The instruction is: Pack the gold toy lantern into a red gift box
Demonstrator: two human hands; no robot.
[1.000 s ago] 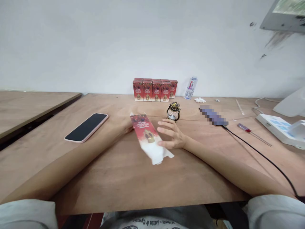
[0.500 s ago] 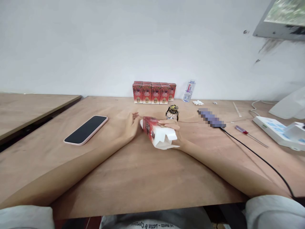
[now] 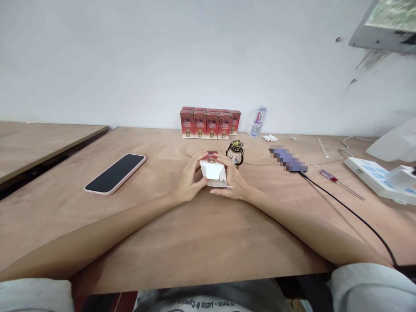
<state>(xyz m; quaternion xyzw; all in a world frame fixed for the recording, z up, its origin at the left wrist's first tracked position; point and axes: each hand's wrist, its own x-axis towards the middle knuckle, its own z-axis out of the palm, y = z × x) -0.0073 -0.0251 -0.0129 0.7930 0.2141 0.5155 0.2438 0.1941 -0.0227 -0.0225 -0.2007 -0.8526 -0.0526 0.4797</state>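
Between my two hands is a small red and white cardboard box (image 3: 212, 170), its white end with flaps facing me. My left hand (image 3: 191, 180) grips its left side, the thumb at the near white end. My right hand (image 3: 234, 180) holds the right side, with fingers over the top and the thumb low by a flap. Just behind my right hand stands a small lantern (image 3: 235, 152) with a dark and gold top and a clear body. Most of the box's red sides are hidden by my fingers.
Red boxes (image 3: 206, 124) stand in rows against the wall, beside a clear bottle (image 3: 258, 122). A pink-edged phone (image 3: 115, 174) lies at left. At right are a blurred phone (image 3: 289, 159) with a black cable, a screwdriver (image 3: 341, 184) and a white power strip (image 3: 373, 175).
My left hand has moved right and closed onto the box, which my right hand alone held before. The box has turned so its white end faces me, and its flaps are folded further in.
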